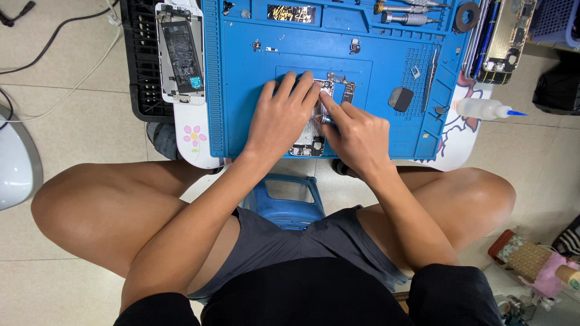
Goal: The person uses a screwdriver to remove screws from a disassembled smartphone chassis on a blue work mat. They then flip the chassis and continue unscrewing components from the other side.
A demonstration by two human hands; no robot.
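below the lens, bare knees flank a blue stool [290, 202]. on the blue mat [241, 90] the left hand [281, 118] lies flat, pinning an opened phone [309, 143]; the right hand [356, 136] pinches a small tool, tip inside the phone. it looks like part removal, needing steady pressure. beyond lie loose parts [402, 98], screwdrivers [408, 18] and another phone [180, 54]; nothing blocks.

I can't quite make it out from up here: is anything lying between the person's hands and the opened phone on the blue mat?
Nothing visible. The left hand lies flat on the opened phone, and the right hand presses on it from the other side. The loose parts, such as the small dark piece, lie off to the side on the blue mat.
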